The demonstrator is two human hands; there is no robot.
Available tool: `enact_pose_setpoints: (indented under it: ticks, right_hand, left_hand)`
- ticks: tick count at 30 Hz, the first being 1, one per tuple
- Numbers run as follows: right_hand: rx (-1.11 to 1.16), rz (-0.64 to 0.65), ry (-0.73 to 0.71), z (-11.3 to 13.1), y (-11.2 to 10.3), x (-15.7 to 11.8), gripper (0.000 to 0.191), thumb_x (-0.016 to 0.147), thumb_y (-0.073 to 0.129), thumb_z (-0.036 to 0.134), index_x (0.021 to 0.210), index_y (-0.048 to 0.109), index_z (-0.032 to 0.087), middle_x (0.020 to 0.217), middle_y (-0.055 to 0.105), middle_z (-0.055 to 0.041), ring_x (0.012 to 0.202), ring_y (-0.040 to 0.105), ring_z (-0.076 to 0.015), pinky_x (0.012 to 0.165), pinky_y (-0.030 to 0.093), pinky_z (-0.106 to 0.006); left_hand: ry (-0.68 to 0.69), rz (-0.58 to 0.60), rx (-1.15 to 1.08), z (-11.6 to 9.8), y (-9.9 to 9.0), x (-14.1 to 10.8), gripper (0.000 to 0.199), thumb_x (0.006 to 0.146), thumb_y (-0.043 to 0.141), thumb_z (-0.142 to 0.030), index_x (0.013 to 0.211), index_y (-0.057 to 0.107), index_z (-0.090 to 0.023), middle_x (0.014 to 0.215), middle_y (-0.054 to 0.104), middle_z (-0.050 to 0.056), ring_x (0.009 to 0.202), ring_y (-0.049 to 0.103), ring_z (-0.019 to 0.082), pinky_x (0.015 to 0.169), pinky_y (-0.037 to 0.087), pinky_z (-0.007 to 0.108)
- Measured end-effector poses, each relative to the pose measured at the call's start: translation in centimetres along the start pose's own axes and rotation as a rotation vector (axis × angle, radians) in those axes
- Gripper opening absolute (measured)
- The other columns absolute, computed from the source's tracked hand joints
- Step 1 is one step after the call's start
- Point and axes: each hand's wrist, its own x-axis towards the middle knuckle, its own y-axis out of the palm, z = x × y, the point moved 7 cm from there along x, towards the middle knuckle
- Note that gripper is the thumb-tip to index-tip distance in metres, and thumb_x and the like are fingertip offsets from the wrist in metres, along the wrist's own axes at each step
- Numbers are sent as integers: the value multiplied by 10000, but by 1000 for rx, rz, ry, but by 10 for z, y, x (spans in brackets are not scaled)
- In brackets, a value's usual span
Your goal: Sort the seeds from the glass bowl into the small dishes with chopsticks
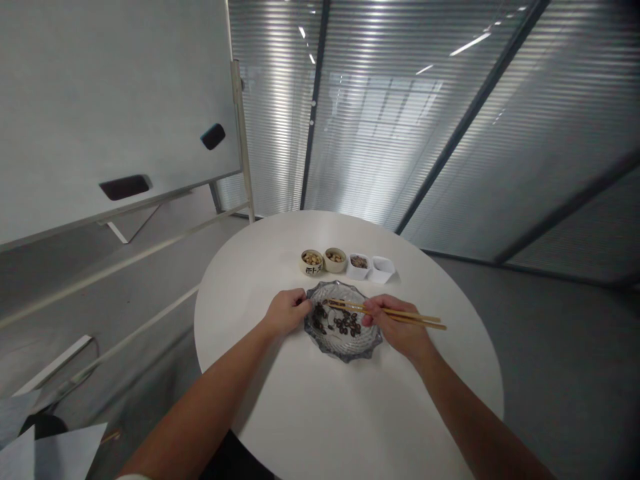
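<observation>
A clear glass bowl with a scalloped rim stands on the white round table. Dark bean-like pieces lie inside it in loose clusters, too small to name surely. My left hand grips the bowl's left rim, thumb and fingers closed on the edge. Wooden chopsticks are held in my right hand, over the bowl's right side. Their tips reach left across the bowl, close to dark pieces near the far-left wall. Whether a piece is pinched between the tips I cannot tell.
Behind the bowl stand a cup with black lettering and a plain cup, both holding light nut-like pieces. Beside them are a white dish of brownish bits and another white dish. A whiteboard stands left.
</observation>
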Motion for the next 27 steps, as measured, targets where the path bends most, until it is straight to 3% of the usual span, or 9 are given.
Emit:
enact_pose_setpoints:
  ticks: [11,21,27]
  right_hand:
    - [210,-68,107,-26,4,13,458,871,669,635,738,698,197,588,724,-53,522,699,-208,504,567,-281]
    - [-19,-121,-95,-12,-1,2,433,943,614,553,723,752,206,615,740,-49,562,704,-206,558,566,-292]
    - [33,-76,-43,-10,-3,3,443,934,622,570,725,721,192,604,733,-54,527,681,-184,528,566,-272]
  left_hand:
    - [11,-2,9,0,1,1,255,849,507,-363,672,544,-182,598,429,-45,608,423,112,580,272,252]
    - [23,-18,13,2,1,1,261,855,512,-362,673,556,-179,601,437,-45,614,427,112,584,273,252]
    - [27,-15,-5,2,1,1,260,852,511,-365,670,543,-182,599,429,-44,610,420,111,584,272,252]
